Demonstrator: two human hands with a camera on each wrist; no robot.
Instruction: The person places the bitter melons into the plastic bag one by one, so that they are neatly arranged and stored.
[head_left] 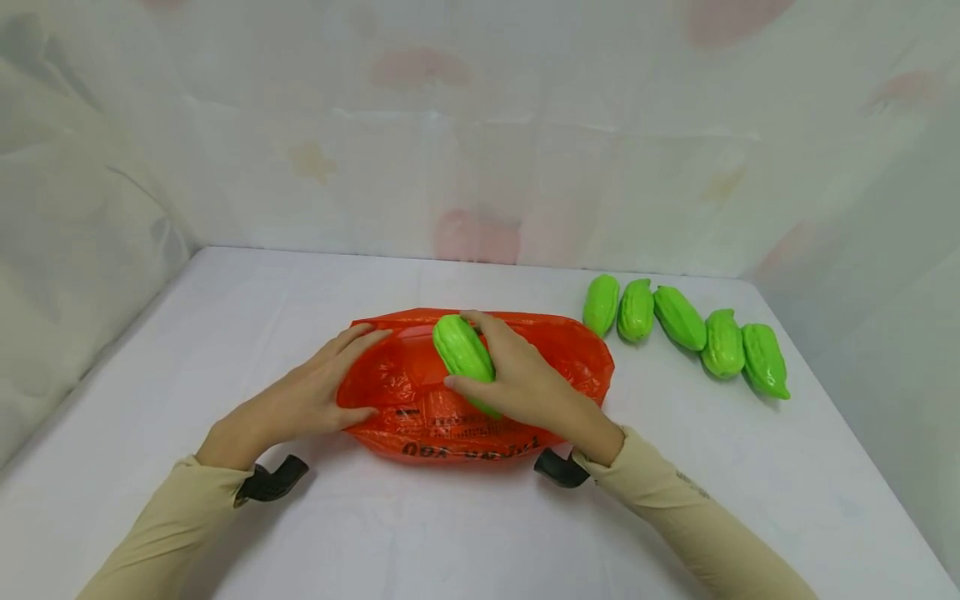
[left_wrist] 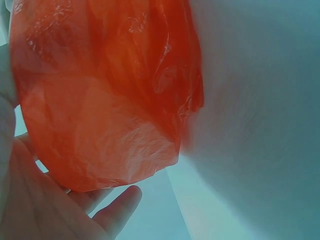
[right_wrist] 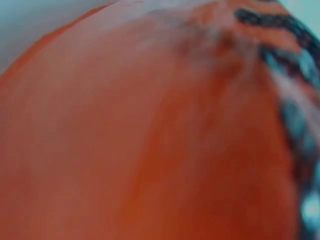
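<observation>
One green ridged piece (head_left: 462, 348) is clamped between the thumb and fingers of the right hand (head_left: 525, 379), over the opening of the red plastic bag (head_left: 450, 435); its far end points toward 11 o'clock. The left hand (head_left: 318, 392) is positioned at the bag's 9 o'clock edge, thumb and fingers extended and apart. Five similar pieces (head_left: 679, 318) lie in a row on the worktop (head_left: 675, 467), between 2 and 3 o'clock from the bag.
</observation>
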